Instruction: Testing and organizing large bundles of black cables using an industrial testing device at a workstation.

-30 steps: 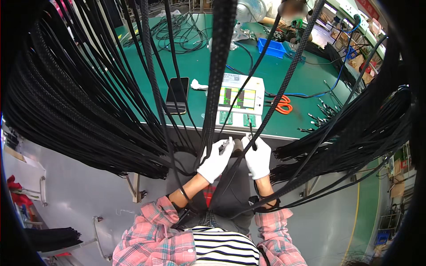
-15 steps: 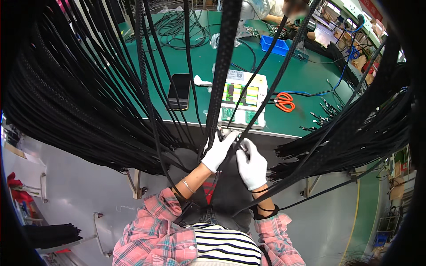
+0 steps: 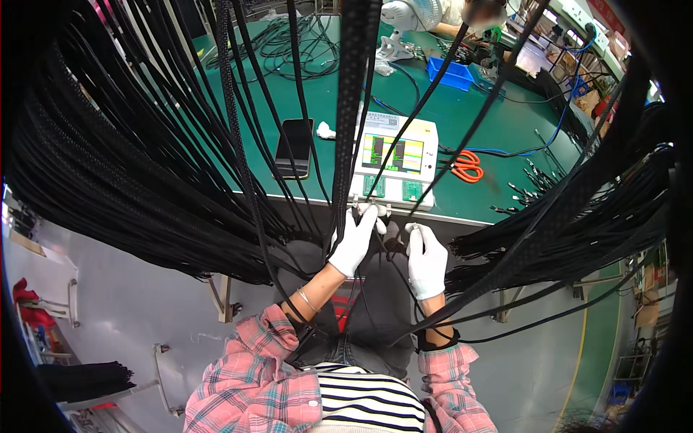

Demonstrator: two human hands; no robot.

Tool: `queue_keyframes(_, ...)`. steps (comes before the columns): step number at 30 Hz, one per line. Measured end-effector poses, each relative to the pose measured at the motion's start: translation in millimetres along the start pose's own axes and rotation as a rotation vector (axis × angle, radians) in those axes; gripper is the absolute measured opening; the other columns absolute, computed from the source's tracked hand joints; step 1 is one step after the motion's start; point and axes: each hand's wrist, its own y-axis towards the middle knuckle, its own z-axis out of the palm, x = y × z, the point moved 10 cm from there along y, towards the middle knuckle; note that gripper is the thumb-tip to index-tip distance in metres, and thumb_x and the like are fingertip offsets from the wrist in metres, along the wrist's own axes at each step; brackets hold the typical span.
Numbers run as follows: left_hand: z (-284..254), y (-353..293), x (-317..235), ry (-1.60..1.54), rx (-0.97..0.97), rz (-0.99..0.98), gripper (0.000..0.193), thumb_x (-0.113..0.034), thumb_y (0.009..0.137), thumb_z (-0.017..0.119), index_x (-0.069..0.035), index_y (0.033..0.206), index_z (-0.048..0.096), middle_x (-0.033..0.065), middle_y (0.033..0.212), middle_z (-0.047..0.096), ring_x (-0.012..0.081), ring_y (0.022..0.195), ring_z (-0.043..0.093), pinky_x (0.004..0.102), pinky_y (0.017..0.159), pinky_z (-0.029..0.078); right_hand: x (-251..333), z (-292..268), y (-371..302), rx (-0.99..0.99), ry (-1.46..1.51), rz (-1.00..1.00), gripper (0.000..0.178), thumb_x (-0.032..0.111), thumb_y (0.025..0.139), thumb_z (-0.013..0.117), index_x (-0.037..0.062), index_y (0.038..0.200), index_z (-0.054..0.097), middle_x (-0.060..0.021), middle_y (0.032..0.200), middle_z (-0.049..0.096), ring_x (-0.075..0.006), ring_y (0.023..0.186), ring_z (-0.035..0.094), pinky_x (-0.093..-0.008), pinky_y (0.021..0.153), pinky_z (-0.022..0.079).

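Observation:
My left hand (image 3: 351, 244), in a white glove, is closed around black braided cables (image 3: 342, 144) just below the front edge of a white tester (image 3: 424, 131). Small metallic connectors show at its fingertips, against the tester's front. My right hand (image 3: 427, 264), also gloved, is apart to the right, with thumb and fingers pinched; whatever lies between them is too small to make out. A thin black cable runs between the hands and down past my right wrist. The tester has a lit colour screen (image 3: 393, 154) and two green circuit boards (image 3: 412, 190) along its front.
Thick bundles of black cables hang at left (image 3: 108, 180) and right (image 3: 577, 209). On the green table (image 3: 469, 130) lie a phone (image 3: 293, 148), orange-handled scissors (image 3: 468, 167), a blue tray (image 3: 450, 74) and coiled cables (image 3: 289, 47). Behind stands a fan (image 3: 410, 13); another person sits beyond it.
My right hand has moved right, away from my left hand, which stays at the tester's front. Dark columns now fill part of the tester's screen. Some hanging cables have shifted.

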Motion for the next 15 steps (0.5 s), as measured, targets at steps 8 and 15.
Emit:
queue_keyframes(8, 10, 2, 15, -0.207, 0.097, -0.237, 0.023, -0.019, 0.096, 0.054, 0.000, 0.092, 0.065, 0.0026, 0.057, 0.057, 0.0056, 0.034, 0.034, 0.0223, 0.035, 0.025, 5, 8, 16, 0.106, 0.063, 0.030, 0.024, 0.017, 0.096, 0.051, -0.0008, 0.102, 0.066, -0.0072, 0.062, 0.059, -0.0116, 0.053, 0.054, -0.0275, 0.054, 0.044)
queue_keyframes(15, 15, -1, 36, -0.498, 0.062, -0.416, 0.027, -0.025, 0.097, 0.054, -0.001, 0.093, 0.066, 0.0028, 0.060, 0.059, 0.0032, 0.033, 0.029, 0.0218, 0.031, 0.019, -7, 17, 18, 0.149, 0.173, 0.117, 0.026, 0.018, 0.096, 0.052, -0.0017, 0.100, 0.068, -0.0046, 0.055, 0.057, -0.0092, 0.050, 0.053, -0.0263, 0.051, 0.042)
